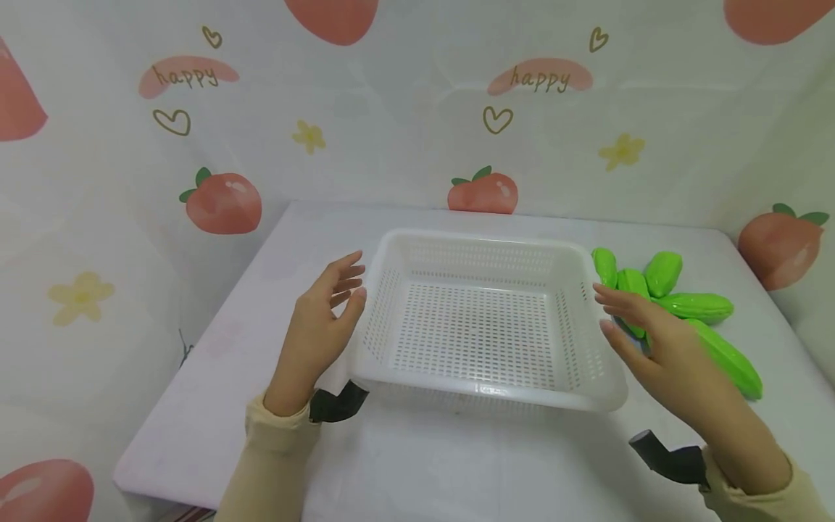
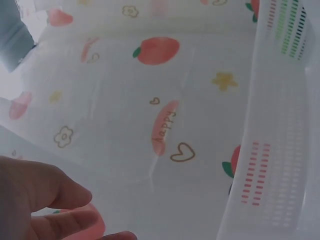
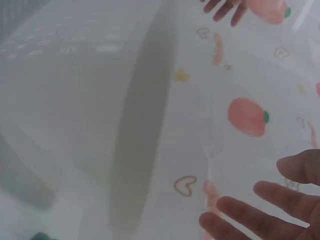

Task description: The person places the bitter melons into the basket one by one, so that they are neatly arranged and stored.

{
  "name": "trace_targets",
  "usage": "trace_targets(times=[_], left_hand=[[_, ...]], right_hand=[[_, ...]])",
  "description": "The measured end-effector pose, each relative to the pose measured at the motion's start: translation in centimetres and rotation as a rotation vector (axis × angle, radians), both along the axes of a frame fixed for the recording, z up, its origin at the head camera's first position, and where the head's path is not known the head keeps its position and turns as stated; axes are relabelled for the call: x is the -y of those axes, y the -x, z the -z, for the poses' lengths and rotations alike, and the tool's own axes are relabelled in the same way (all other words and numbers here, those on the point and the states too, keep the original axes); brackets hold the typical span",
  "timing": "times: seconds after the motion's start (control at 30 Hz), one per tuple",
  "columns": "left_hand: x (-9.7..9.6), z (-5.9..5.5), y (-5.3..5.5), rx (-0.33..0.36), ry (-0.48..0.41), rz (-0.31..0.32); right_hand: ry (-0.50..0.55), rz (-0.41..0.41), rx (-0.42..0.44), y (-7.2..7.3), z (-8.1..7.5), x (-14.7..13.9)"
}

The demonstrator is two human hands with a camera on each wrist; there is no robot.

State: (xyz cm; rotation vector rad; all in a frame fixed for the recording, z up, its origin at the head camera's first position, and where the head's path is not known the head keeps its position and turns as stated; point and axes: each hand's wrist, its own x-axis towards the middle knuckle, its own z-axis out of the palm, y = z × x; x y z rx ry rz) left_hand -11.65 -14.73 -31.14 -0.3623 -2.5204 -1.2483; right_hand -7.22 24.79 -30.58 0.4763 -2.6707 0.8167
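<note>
A white plastic basket [image 1: 483, 391] with a slotted floor and walls is in the middle of the head view, over the white-covered table. Beside its left wall is my left hand [image 1: 320, 319], palm turned toward the basket, fingers extended and thumb apart. My right hand [image 1: 659, 341] is at the opposite side, fingertips right at the rim and fingers loosely straight. Neither hand grips anything. In the left wrist view the basket's wall [image 2: 280, 150] stands well to the right of the thumb and fingers. The right wrist view shows spread fingers [image 3: 250, 215].
Several glossy green, elongated vegetable-like pieces [image 1: 701, 308] lie on the table right of the basket, partly behind my right hand. A white cloth [image 1: 248, 348] covers the table. Behind it hangs a white backdrop [image 1: 398, 94] printed with peaches, hearts and "happy".
</note>
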Motion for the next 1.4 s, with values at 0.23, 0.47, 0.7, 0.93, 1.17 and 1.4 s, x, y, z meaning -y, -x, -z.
trace_targets(times=[0.23, 0.47, 0.7, 0.93, 1.17, 1.4], left_hand=[[1.4, 0.5, 0.6, 0.034, 0.019, 0.023], [2.6, 0.8, 0.9, 0.113, 0.057, -0.006], [3.1, 1.1, 1.3, 0.227, 0.020, 0.043], [3.5, 1.7, 2.0, 0.359, -0.061, 0.112], [3.8, 2.0, 2.5, 0.425, -0.088, 0.149], [4.1, 2.7, 3.2, 0.506, -0.177, 0.194]], right_hand=[[0.075, 0.007, -0.060, 0.4, 1.0, -2.3], [0.022, 0.124, -0.010, 0.1, 1.6, -4.3], [0.032, 0.195, 0.043, 0.2, 2.6, -6.6], [0.000, 0.288, 0.147, 0.4, 3.5, -7.8], [0.016, 0.311, 0.229, 0.8, 4.7, -8.9], [-0.043, 0.336, 0.296, 1.1, 5.7, -9.6]])
